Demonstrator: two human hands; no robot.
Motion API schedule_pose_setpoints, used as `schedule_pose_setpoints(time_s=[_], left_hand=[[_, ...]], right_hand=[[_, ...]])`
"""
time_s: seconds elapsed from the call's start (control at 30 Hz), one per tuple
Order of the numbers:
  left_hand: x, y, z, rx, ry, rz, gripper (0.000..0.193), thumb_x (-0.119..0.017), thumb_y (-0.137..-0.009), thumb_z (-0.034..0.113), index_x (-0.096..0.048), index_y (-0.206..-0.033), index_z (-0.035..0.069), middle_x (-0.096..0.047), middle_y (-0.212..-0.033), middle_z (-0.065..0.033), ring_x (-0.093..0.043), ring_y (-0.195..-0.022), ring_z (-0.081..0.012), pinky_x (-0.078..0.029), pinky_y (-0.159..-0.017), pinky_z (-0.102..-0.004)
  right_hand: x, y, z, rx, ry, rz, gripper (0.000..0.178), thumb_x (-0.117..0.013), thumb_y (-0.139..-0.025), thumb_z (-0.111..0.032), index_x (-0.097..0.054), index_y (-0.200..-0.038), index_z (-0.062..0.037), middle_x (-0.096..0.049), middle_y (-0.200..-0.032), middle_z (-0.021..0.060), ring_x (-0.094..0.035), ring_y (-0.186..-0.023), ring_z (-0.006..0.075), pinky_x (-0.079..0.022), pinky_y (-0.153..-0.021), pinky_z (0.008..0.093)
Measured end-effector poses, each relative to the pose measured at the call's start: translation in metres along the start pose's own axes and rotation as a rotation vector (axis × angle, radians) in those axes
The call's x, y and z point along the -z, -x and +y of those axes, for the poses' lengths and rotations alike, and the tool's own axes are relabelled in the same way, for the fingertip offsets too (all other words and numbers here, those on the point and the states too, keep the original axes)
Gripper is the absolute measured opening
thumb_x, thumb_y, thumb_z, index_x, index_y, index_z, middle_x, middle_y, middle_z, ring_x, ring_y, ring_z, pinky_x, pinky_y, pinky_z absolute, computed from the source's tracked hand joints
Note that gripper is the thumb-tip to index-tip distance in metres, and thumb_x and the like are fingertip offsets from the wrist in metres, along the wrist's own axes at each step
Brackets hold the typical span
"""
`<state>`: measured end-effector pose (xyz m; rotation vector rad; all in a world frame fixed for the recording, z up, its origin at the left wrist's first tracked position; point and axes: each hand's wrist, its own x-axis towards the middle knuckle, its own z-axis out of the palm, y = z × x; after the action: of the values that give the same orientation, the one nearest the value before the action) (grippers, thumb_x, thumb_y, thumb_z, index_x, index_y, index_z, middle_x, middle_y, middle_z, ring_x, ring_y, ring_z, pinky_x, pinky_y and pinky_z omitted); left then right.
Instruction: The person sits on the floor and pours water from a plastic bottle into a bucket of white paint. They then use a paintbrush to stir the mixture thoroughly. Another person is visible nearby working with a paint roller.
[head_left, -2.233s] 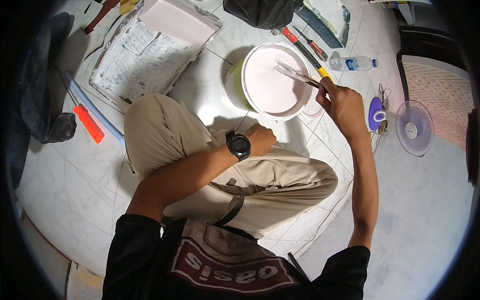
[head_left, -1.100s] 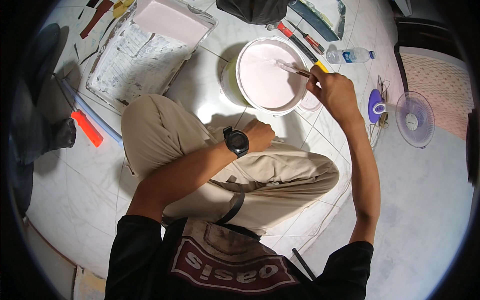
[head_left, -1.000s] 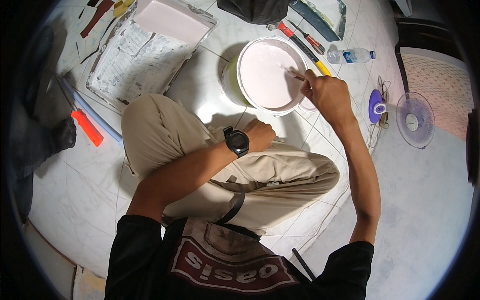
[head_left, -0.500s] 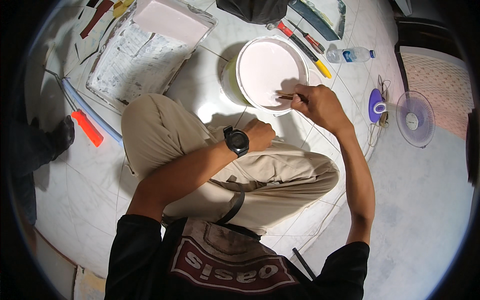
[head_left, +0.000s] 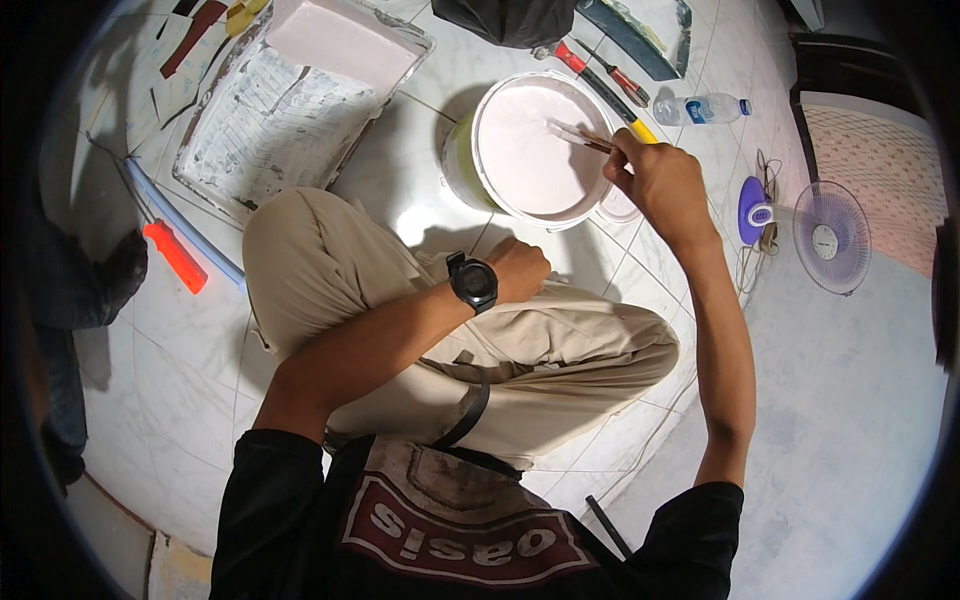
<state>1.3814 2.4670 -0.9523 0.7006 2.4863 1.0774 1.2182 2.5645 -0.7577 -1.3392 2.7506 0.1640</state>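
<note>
A bucket (head_left: 468, 170) of pale pink paint (head_left: 530, 150) stands on the tiles in front of my crossed legs. Over its right rim reaches my right hand (head_left: 655, 185), closed around a thin brown stick (head_left: 596, 142). The stick's far end is coated with paint and lies at the paint surface. My left hand (head_left: 522, 270), below a black wristwatch (head_left: 474, 283), rests curled on my leg near the bucket; nothing shows in its fingers. A round pale lid-like disc (head_left: 620, 207) is partly visible beside the bucket, under my right hand.
A paint-smeared roller tray (head_left: 290, 130) holds pink paint at left. Beyond the bucket lie a black bag (head_left: 505, 20), red-handled tools (head_left: 625, 82), a dark tray (head_left: 645, 35) and a water bottle (head_left: 705, 109). A fan (head_left: 830, 240) stands right; an orange-handled roller frame (head_left: 175, 258) and someone's foot (head_left: 122, 268) are left.
My right hand has shifted right and slightly away from me, drawing the stick across the paint; more of its coated end shows. My left hand stays put. The other person's leg at left has moved slightly.
</note>
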Motion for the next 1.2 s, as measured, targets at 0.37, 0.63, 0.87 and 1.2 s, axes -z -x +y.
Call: schedule_pose_setpoints(time_s=[0.37, 0.63, 0.87, 1.2], left_hand=[[-0.004, -0.002, -0.003, -0.002, 0.018, 0.017, 0.029, -0.073, -0.089, 0.026, -0.077, -0.088, -0.002, -0.075, -0.087, -0.0254, -0.075, -0.084, -0.0435, -0.06, -0.079, -0.0528], [-0.004, -0.001, -0.001, -0.001, 0.006, 0.008, 0.029, -0.073, -0.091, 0.028, -0.077, -0.089, -0.001, -0.075, -0.088, -0.0243, -0.075, -0.085, -0.0428, -0.059, -0.08, -0.0521], [-0.005, -0.001, -0.002, 0.011, -0.018, -0.012, 0.029, -0.074, -0.092, 0.029, -0.077, -0.091, 0.0, -0.075, -0.089, -0.0239, -0.075, -0.086, -0.0418, -0.059, -0.081, -0.0516], [-0.003, -0.001, -0.002, 0.013, 0.005, -0.011, 0.03, -0.073, -0.093, 0.029, -0.077, -0.091, -0.001, -0.075, -0.089, -0.0239, -0.076, -0.086, -0.0414, -0.059, -0.081, -0.051]], right_hand=[[-0.017, 0.001, -0.02, 0.093, 0.012, -0.217, 0.018, -0.078, -0.089, -0.023, -0.07, -0.09, -0.0077, -0.073, -0.073, 0.0124, -0.073, -0.071, 0.0317, -0.057, -0.066, 0.0445], [-0.002, 0.013, -0.012, -0.037, -0.279, -0.235, 0.019, -0.072, -0.093, -0.023, -0.071, -0.093, -0.0046, -0.067, -0.074, 0.0185, -0.068, -0.068, 0.0342, -0.052, -0.067, 0.0459], [0.02, 0.016, 0.011, -0.167, -0.348, -0.137, 0.017, -0.072, -0.095, -0.019, -0.068, -0.095, -0.0029, -0.062, -0.07, 0.0181, -0.061, -0.062, 0.0356, -0.049, -0.062, 0.0435], [-0.008, 0.002, -0.005, 0.034, 0.074, -0.037, 0.019, -0.075, -0.091, -0.025, -0.073, -0.097, -0.0075, -0.074, -0.076, 0.0136, -0.074, -0.069, 0.0328, -0.058, -0.064, 0.0441]])
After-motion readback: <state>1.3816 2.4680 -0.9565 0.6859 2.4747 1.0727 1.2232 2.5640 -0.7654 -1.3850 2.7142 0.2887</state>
